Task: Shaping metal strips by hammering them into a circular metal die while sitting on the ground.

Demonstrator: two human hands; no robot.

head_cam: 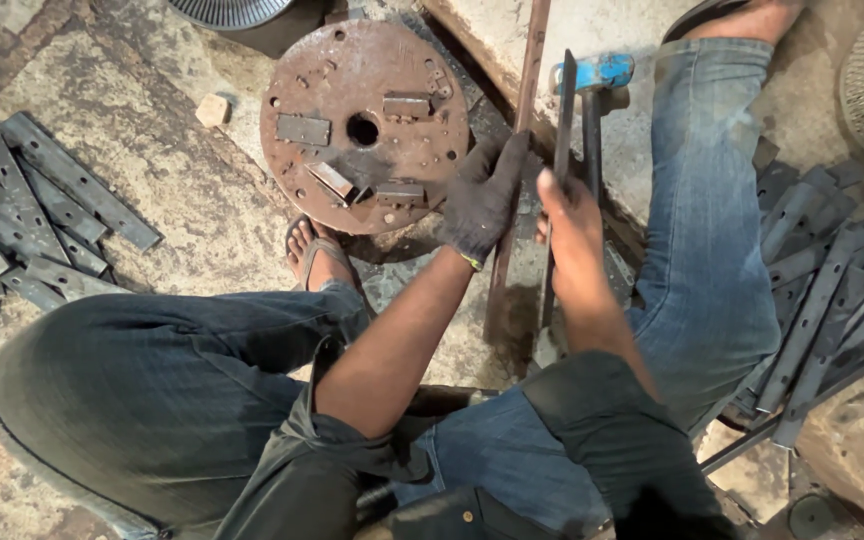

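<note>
Rusty round steel plate [364, 125] lies flat on the stone floor [152, 170]. Gloved left hand [482, 195] rests open on its edge, holding nothing. Bare right hand [570, 225] is closed round a flat metal strip [562, 130] standing upright just beside the plate.

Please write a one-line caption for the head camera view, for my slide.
Seated on a workshop floor, a person's gloved left hand rests by a rusty round plate while the bare right hand grips a flat metal strip.

Your left hand [482, 200] rests beside the round plate [364, 125]; your right hand [572, 225] holds a flat bar [559, 150], hammer [592, 80] behind, strip piles [27, 215] far left and right
</note>
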